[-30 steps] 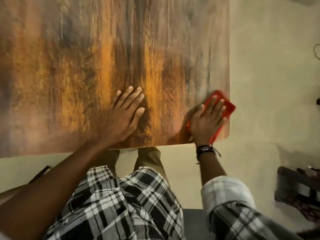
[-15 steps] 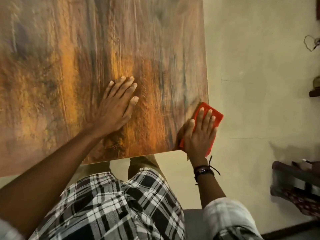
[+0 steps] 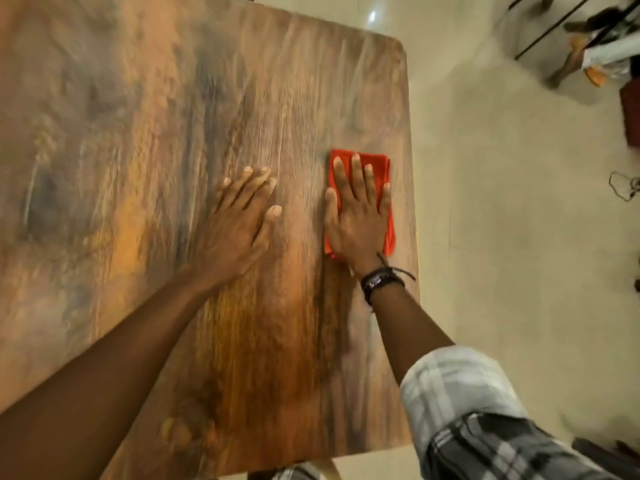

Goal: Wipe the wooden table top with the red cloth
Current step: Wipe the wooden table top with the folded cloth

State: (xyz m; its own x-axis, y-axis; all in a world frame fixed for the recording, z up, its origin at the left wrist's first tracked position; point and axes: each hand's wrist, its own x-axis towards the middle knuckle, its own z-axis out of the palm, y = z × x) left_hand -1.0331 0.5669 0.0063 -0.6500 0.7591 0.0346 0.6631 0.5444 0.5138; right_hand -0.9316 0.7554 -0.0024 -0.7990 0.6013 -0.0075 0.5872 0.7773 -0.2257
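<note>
The wooden table top (image 3: 145, 140) fills most of the view, with streaky brown and orange grain. A folded red cloth (image 3: 381, 164) lies flat on it close to the right edge. My right hand (image 3: 358, 209) presses down on the cloth with straight, spread fingers and covers most of it. My left hand (image 3: 239, 220) rests flat on the bare wood to the left of the cloth, fingers straight. A dark band sits on my right wrist.
The table's right edge (image 3: 414, 202) runs just right of the cloth, with its rounded far corner (image 3: 398, 43) beyond. Pale tiled floor (image 3: 512, 237) lies to the right. Furniture legs and clutter (image 3: 588, 46) stand at the top right.
My right hand has slid the red cloth away from the near right corner, farther up along the right edge. My left hand has also moved farther onto the table.
</note>
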